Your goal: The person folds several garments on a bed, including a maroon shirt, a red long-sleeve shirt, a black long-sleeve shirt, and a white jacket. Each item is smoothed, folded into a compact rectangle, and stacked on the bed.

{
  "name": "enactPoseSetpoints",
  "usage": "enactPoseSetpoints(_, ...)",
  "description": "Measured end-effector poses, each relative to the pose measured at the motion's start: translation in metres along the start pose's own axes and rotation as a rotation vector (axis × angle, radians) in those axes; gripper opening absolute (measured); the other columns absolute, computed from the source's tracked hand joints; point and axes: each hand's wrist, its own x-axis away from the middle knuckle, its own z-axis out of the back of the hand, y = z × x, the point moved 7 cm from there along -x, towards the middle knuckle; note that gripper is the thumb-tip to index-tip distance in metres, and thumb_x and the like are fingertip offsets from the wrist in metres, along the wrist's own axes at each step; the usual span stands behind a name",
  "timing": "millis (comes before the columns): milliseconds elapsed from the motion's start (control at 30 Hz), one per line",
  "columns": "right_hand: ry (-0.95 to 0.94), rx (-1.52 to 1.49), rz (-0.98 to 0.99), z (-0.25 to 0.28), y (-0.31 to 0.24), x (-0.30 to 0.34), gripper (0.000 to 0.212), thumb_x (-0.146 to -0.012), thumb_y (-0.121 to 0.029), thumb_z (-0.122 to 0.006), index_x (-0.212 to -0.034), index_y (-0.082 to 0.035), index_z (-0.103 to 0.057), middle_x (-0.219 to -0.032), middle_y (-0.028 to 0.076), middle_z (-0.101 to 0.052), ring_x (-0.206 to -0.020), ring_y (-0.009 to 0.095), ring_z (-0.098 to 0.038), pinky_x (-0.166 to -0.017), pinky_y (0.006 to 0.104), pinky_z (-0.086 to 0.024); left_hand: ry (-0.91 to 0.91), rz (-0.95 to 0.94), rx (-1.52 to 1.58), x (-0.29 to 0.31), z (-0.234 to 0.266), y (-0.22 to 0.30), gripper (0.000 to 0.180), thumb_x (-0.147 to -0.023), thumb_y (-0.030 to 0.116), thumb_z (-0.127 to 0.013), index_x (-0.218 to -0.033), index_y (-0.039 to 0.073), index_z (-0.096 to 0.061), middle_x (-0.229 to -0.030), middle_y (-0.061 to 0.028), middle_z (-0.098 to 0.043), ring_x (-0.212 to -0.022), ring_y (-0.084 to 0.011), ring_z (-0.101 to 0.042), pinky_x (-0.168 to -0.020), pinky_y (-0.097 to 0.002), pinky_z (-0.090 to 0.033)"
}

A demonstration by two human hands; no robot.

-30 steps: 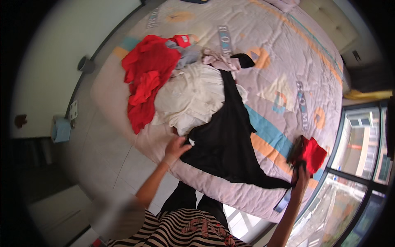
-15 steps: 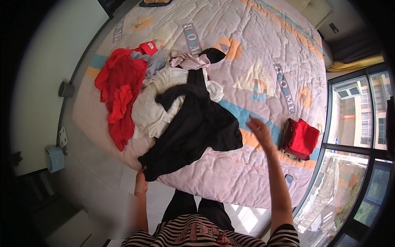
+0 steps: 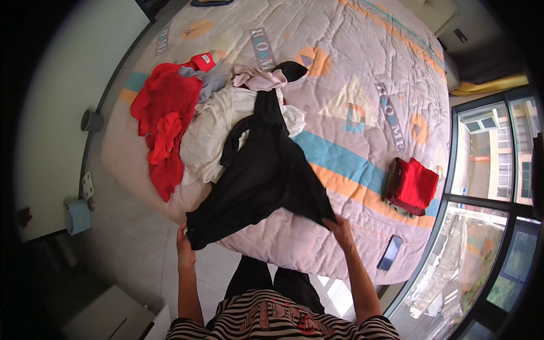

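A black garment (image 3: 263,181) lies stretched from the clothes pile toward me over the near edge of the bed (image 3: 362,73). My left hand (image 3: 184,245) grips its lower left corner, off the bed's edge. My right hand (image 3: 340,228) grips its lower right corner on the quilt. The garment's far end still rests on a cream garment (image 3: 218,127) in the pile.
A red garment (image 3: 164,122), a pink one (image 3: 258,78) and a grey one lie in the pile at the left. A folded red stack (image 3: 415,184) sits at the right of the bed, a dark phone (image 3: 390,253) near its front edge. Windows run along the right.
My right hand left the folded red stack, swung over the quilt and took the black garment's right corner. My left hand pulled the other corner down off the bed's edge, spreading the garment.
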Motion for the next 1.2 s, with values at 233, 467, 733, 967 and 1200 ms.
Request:
enactPoseSetpoints(233,-0.19,0.747,0.244,0.026,0.045,0.148,0.021,-0.073,-0.027,-0.067,-0.072,-0.008,-0.059,-0.069,0.009,-0.051,-0.071,0.03,-0.054,-0.06,0.0416,-0.045,0.122,0.099,-0.383,0.002,0.102,-0.073,0.035,-0.082,0.011,-0.06,-0.116,0.006,-0.054,-0.09,-0.0091,-0.06,-0.084,-0.0153,-0.057,-0.07,-0.0249,-0.047)
enactPoseSetpoints(467,-0.088,0.61,0.072,0.033,0.066,0.159,0.028,-0.073,-0.029,-0.069,-0.073,-0.003,-0.06,-0.072,0.013,-0.054,-0.07,0.032,-0.054,-0.061,0.041,-0.042,0.012,-0.583,-0.778,0.039,-0.013,-0.016,0.035,-0.078,0.02,-0.067,-0.109,0.004,-0.059,-0.095,-0.0086,-0.059,-0.082,-0.0179,-0.057,-0.076,-0.0287,-0.046)
enactPoseSetpoints(733,-0.067,0.492,0.405,0.032,-0.02,0.19,0.022,-0.063,-0.019,-0.073,-0.076,-0.006,-0.06,-0.093,0.005,-0.058,-0.087,0.027,-0.051,-0.076,0.0369,-0.041,-0.599,-0.192,-0.727,0.059,-0.276,-0.094,0.045,-0.077,0.033,-0.067,-0.108,0.0,-0.059,-0.102,-0.0127,-0.063,-0.091,-0.019,-0.06,-0.082,-0.0269,-0.045)
enactPoseSetpoints(967,-0.183,0.742,0.491,0.004,-0.025,0.215,0.019,-0.06,-0.014,-0.064,-0.077,-0.011,-0.055,-0.084,0.003,-0.055,-0.09,0.023,-0.051,-0.081,0.0371,-0.038,-0.788,0.154,-0.276,0.068,-0.283,-0.114,0.028,-0.082,0.023,-0.06,-0.105,0.007,-0.057,-0.101,-0.0047,-0.061,-0.092,-0.0243,-0.058,-0.081,-0.0385,-0.045)
enactPoseSetpoints(1200,-0.178,0.684,0.342,-0.008,0.005,0.197,0.031,-0.062,-0.013,-0.063,-0.094,-0.015,-0.061,-0.084,0.005,-0.056,-0.088,0.024,-0.05,-0.078,0.0362,-0.036,-0.696,0.002,0.29,0.149,-0.163,0.057,0.05,-0.083,0.01,-0.052,-0.13,0.003,-0.039,-0.129,-0.0114,-0.047,-0.122,-0.0245,-0.042,-0.103,-0.0407,-0.032)
